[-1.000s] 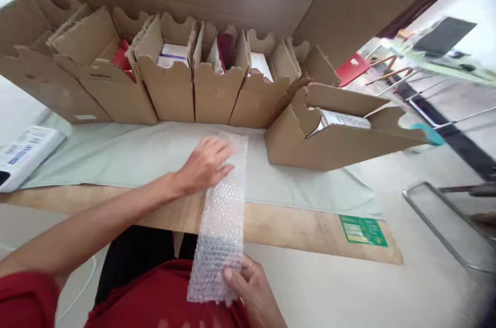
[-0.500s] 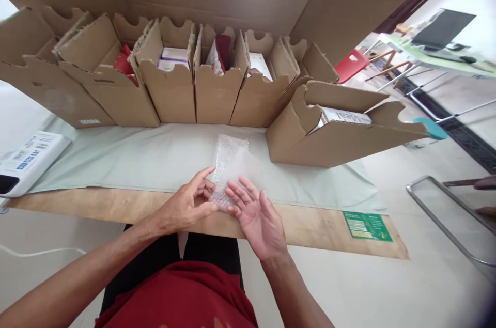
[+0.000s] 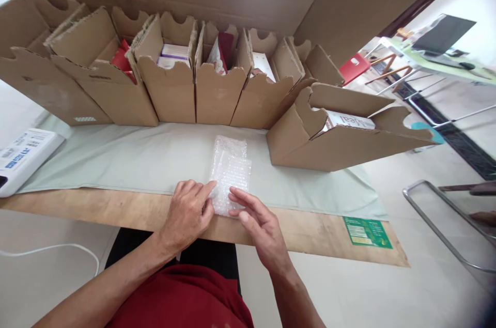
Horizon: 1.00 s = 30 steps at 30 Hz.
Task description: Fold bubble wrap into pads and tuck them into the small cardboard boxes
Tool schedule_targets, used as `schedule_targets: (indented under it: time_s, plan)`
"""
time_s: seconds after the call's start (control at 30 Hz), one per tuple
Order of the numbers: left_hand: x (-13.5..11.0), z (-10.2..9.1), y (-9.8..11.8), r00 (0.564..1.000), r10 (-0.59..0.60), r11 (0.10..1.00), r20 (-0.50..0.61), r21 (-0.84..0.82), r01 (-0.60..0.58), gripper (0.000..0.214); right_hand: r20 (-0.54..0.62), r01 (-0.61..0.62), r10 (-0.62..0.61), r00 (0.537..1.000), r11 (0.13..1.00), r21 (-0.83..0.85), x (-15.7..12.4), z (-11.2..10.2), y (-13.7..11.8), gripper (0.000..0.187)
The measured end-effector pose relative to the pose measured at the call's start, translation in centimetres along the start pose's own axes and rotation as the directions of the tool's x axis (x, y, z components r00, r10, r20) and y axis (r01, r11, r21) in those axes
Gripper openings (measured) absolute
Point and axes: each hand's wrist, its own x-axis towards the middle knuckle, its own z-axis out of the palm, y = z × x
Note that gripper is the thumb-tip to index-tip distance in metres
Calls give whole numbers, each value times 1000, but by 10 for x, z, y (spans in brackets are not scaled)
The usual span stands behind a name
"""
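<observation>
A folded sheet of clear bubble wrap (image 3: 231, 168) lies flat on the cloth, its near end reaching the table's front edge. At its left edge rests my left hand (image 3: 188, 210), the index finger stretched onto the wrap, the other fingers bent and the thumb apart. My right hand (image 3: 263, 230) is at the lower right edge of the wrap, palm turned inward and fingers extended, with the fingertips at the plastic. Neither hand visibly grips it. Whether anything is inside the wrap cannot be made out.
Several cardboard bins (image 3: 168, 90) stand in a row behind, some holding packets and boxes. One angled bin (image 3: 333, 144) at right holds a white box (image 3: 351, 120). A white device (image 3: 29, 157) sits at left on the pale green cloth (image 3: 127, 157). A green label (image 3: 367, 232) marks the wooden edge.
My left hand has turned palm down along the wrap's left edge. The right hand has rolled from palm up to palm inward and moved slightly lower. The wrap lies flatter.
</observation>
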Motion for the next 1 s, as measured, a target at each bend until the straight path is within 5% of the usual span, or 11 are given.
schedule_targets:
  time_s: [0.07, 0.13, 0.23, 0.33, 0.47, 0.6, 0.8, 0.9, 1.0]
  plan:
    - [0, 0, -1, 1000, 16, 1000, -2, 27, -16, 36, 60, 188, -178, 982, 902, -388, -3, -6, 0, 39]
    - [-2, 1, -2, 999, 31, 999, -19, 26, -30, 37, 170, 311, -267, 949, 689, -654, -2, -11, 3, 43]
    - [-4, 0, -4, 997, 56, 998, -47, -5, -56, 39, 282, 367, -244, 928, 466, -805, 3, -15, 8, 44]
    - [-6, -6, -6, 996, 79, 994, -32, -69, -81, 34, 346, 408, -223, 911, 380, -830, 9, -16, 9, 40]
    - [-8, -23, -9, 991, 122, 987, 48, -111, -116, 33, 384, 442, -221, 896, 366, -819, 12, -18, 6, 38]
    - [-10, -31, -11, 968, 235, 968, 94, -109, -224, 30, 375, 437, -225, 899, 454, -776, 17, -22, -4, 33]
    - [-13, -21, -12, 981, 194, 976, -16, -95, -194, 10, 428, 440, -177, 886, 613, -656, 28, -27, -18, 42]
    - [-15, -19, -10, 984, 177, 978, -15, -110, -178, 10, 444, 444, -166, 881, 617, -649, 29, -29, -12, 62]
    - [-18, -22, -8, 985, 152, 975, 80, -177, -136, 11, 479, 494, -189, 857, 565, -661, 31, -28, -1, 46]
